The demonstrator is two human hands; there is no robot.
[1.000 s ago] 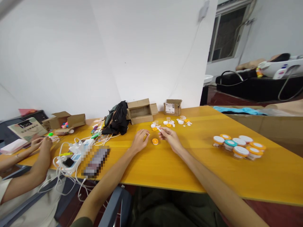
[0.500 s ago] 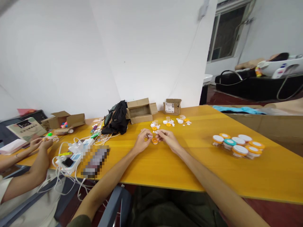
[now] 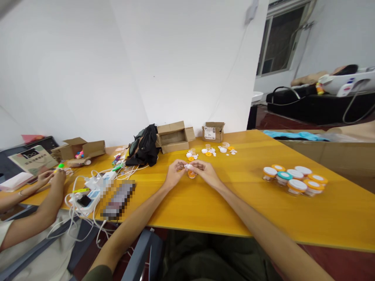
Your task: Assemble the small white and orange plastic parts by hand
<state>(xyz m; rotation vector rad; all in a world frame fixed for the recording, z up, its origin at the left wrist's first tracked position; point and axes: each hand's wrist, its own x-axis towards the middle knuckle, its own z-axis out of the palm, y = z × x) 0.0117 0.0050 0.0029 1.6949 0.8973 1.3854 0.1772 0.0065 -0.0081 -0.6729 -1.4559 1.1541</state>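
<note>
My left hand (image 3: 175, 174) and my right hand (image 3: 207, 174) meet at the middle of the table, fingers closed in a pinch. Between the fingertips is a small white plastic part (image 3: 187, 166) with an openwork shape; its details are too small to make out. Just beneath the fingers stands an orange-rimmed piece (image 3: 191, 175), partly covered by my right hand. Beyond the hands lie loose white parts (image 3: 204, 151) and orange rings (image 3: 208, 154), along with small clear cups (image 3: 208, 146).
Several lidded jars (image 3: 297, 185) stand at the right. Cardboard boxes (image 3: 172, 146) and a black bag (image 3: 146, 146) line the wall. A blurred-out flat object (image 3: 118, 200), power strips (image 3: 93, 197) and cables lie left. Another person's hands (image 3: 55, 178) work at far left.
My right hand has moved left with a small white piece, bringing it against the white part in my left hand. The other person's hands have shifted slightly.
</note>
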